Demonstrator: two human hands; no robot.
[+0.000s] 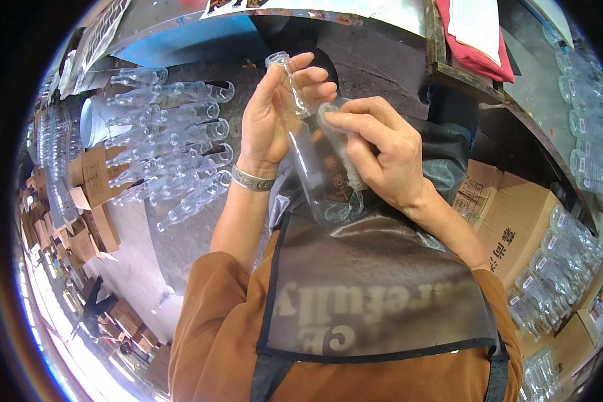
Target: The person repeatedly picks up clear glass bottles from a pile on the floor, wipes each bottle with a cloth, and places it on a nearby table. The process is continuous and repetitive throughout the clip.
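A clear glass bottle (310,175) is tilted in front of my apron, its mouth up and to the left, its base near my lap. My left hand (264,124) is closed round its neck, the fingers curled behind the glass. In my right hand (387,151) a greyish, fuzzy wiping cloth (350,171) is pinched and pressed against the bottle's right side. Dark markings show on or through the lower body of the bottle.
Rows of clear bottles (174,127) lie on the left. A white bucket (95,122) stands behind them. More bottles (559,258) and an open cardboard box (512,221) are on the right. A red cloth (472,43) lies on a wooden-edged table ahead.
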